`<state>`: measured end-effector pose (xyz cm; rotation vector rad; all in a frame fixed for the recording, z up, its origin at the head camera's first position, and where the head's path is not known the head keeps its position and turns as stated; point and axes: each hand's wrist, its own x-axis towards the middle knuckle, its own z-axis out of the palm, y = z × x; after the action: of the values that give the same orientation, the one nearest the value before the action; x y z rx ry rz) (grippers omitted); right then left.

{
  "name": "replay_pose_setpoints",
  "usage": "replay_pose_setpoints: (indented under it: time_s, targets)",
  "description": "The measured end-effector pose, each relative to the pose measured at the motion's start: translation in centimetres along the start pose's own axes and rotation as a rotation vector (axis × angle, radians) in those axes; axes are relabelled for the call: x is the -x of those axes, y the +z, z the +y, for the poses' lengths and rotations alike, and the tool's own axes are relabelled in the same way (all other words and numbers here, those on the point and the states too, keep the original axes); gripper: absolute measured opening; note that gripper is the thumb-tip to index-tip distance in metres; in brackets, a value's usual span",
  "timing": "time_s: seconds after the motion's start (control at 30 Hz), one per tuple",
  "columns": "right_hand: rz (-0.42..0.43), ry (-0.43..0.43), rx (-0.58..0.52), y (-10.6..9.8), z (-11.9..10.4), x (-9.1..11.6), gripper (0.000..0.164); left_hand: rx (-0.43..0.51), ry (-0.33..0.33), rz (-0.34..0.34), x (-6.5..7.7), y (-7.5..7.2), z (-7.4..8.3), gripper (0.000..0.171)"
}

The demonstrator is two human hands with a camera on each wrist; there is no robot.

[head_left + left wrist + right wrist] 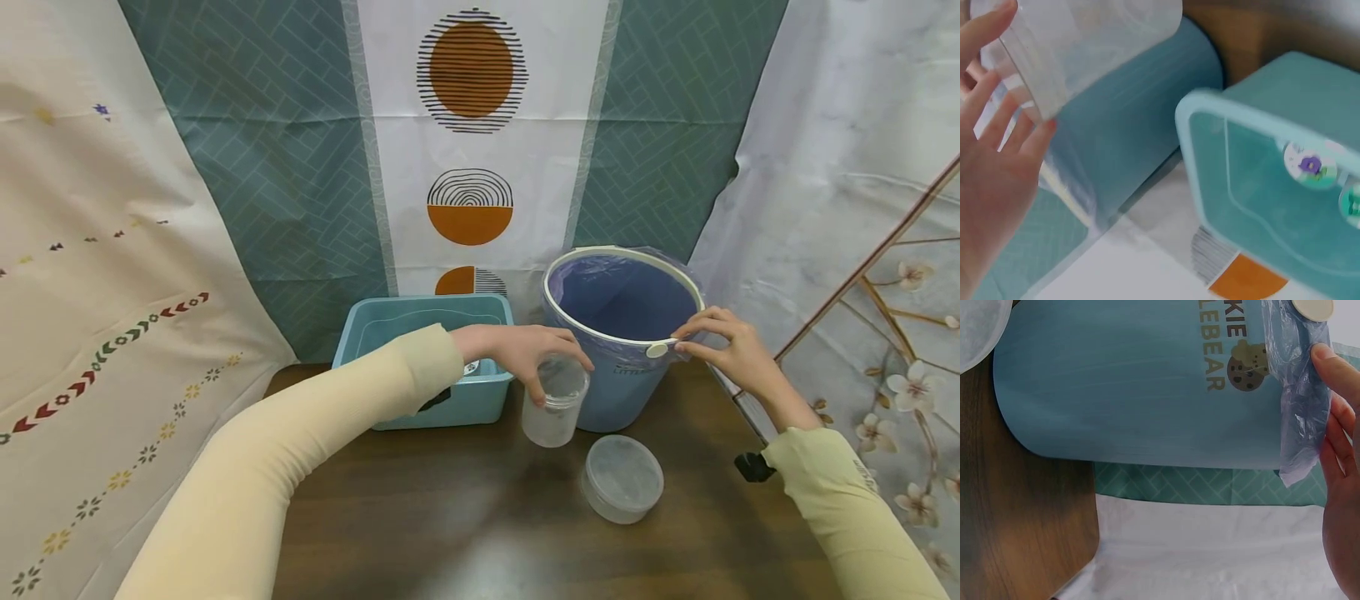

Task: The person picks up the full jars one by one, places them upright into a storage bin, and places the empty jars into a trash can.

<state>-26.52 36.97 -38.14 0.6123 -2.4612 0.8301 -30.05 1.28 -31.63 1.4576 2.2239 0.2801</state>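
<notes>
My left hand [525,354] grips a clear plastic jar [552,423] around its upper end, fingers and thumb on opposite sides. In the head view the jar overlaps the front of a blue trash bin [617,392], which has a cream rim and a thin purple liner bag [1304,406]. At the bin's right front, my right hand [729,343] pinches the rim and the liner, thumb beside the round cream button [657,351]. In front of the bin, a low round clear container [624,479] stands on the table.
Left of the bin, a teal plastic basin [450,408] stands against the back cloth, with round flower stickers [1311,165] on its inner wall. The dark wooden table [390,517] has patterned cloths hanging behind it and at both sides.
</notes>
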Motion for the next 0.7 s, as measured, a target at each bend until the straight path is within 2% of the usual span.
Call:
replay_pose_setpoints:
  time_s: [0.1, 0.23, 0.47, 0.57, 0.7]
  targets:
    - [-0.002, -0.002, 0.003, 0.0, 0.0, 0.0, 0.022, 0.006, -0.026, -0.032, 0.4, -1.4, 0.5, 0.081]
    - [-0.004, -0.005, 0.008, 0.0, 0.2, -0.1, 0.021, -0.029, -0.033, -0.055, 0.9, -2.9, 1.0, 0.081]
    - [-0.007, 0.003, 0.016, -0.1, 0.5, 0.1, 0.021, -0.058, 0.01, -0.045, 1.3, -6.0, 2.2, 0.081]
    - [-0.01, 0.018, 0.018, 0.0, 0.5, 0.1, 0.021, -0.045, 0.035, -0.048, 1.4, -7.6, 3.0, 0.08]
    - [-0.002, 0.015, 0.025, 0.0, 0.4, 0.0, 0.02, -0.057, 0.06, -0.02, 1.5, -10.0, 4.0, 0.08]
